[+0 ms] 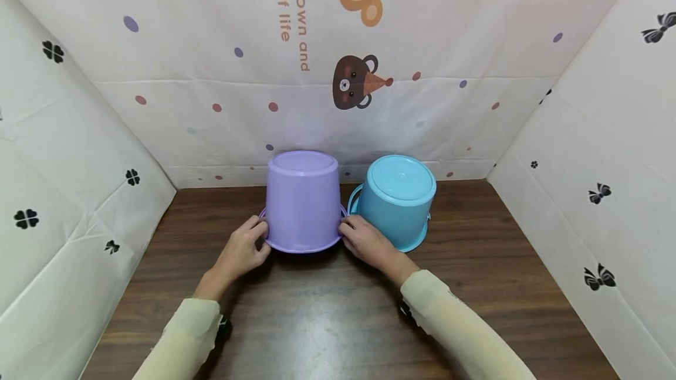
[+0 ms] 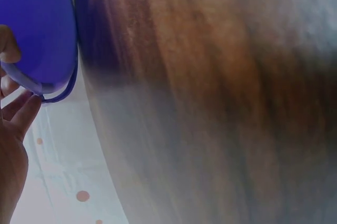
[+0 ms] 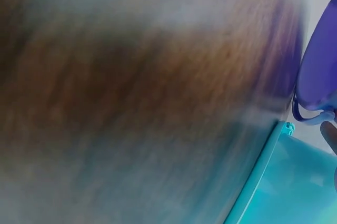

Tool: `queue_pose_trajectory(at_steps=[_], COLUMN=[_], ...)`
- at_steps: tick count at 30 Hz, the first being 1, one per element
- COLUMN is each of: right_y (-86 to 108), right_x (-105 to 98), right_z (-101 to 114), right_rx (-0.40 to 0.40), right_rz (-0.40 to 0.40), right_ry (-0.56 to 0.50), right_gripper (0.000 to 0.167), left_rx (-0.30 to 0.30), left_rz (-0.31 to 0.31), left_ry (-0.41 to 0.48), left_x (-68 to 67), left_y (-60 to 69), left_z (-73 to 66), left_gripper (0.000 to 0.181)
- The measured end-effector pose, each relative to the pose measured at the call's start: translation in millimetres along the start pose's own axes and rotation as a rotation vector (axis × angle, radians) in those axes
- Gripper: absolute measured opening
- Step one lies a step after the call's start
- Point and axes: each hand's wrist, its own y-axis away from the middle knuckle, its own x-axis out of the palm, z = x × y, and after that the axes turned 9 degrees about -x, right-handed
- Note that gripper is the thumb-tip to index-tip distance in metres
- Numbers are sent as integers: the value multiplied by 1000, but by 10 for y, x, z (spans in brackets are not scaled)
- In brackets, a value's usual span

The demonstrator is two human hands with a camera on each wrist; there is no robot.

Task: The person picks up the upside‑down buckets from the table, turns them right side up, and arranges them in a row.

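Observation:
A purple bucket (image 1: 302, 204) stands upside down near the back wall, its base facing up. At its left rim my left hand (image 1: 243, 251) grips the edge, where the purple handle (image 2: 58, 96) shows beside the fingertips in the left wrist view. My right hand (image 1: 369, 242) holds the opposite side of the same rim; only a little of its fingers (image 3: 329, 135) appears in the right wrist view. Just right of it, a light blue bucket (image 1: 398, 210) is also upside down, with its handle (image 1: 354, 198) on the left side. The right forearm passes in front of the blue bucket.
Under both buckets is a dark brown wooden table (image 1: 301, 321). A white printed cloth wall (image 1: 222, 128) with dots and bears rises behind them. White side walls with black clover and bow prints border the table left (image 1: 68, 192) and right (image 1: 591, 151).

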Motion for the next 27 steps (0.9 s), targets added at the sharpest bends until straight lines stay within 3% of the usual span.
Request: queue_pose_trajectory(at_steps=[11,21,27], right_y=[26,61,76], right_x=[12,-70,-127], right_z=[-37,-42,-55], right_rx=[-57,-65,-52], right_rz=[-44,-45,-60], right_ry=[-32,-78,-121], right_gripper=[14,11,11], left_rx=[-30,-85,-100], left_rz=[-73,-194,-227], left_ry=[26,178,234], left_x=[-22,50,59], left_y=[2,-15,-39], left_z=[-45,-68,-92], left_gripper=[25,32,31])
